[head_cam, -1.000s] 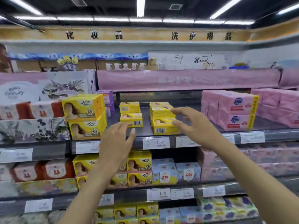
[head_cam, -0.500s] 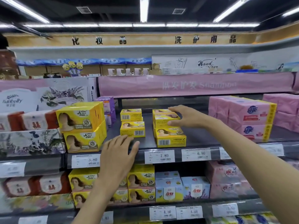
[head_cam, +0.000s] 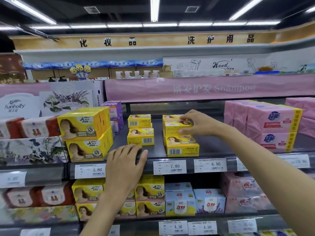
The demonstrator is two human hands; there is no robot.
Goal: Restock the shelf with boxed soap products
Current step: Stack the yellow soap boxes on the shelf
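1. The restocking looks partly done. The middle shelf already carries two short piles of small yellow soap boxes: a left pile and a right pile that stands nearer the front edge.
2. There is room left to fill, as I judge it. Bare dark shelf shows between the two piles, behind them, and between the right pile and the pink packs further right. The big yellow boxes to the left are stacked two high at the shelf front.
3. No carton or cart of fresh stock shows, so I cannot tell how many boxes remain to go up.
4. The task's thing at this moment is the top box of the right pile. It sits on the box below it, roughly square to the pile.
5. The right grip grasps that top box: its fingers curl over the top, while the thumb presses the near side lower down. Whether the box is being set down or straightened, I cannot tell.
6. The left grip is released and holds nothing. Its fingers lie spread and nearly straight over the front lip of the shelf, just left of the 7.80 price tag, seemingly as a brace.
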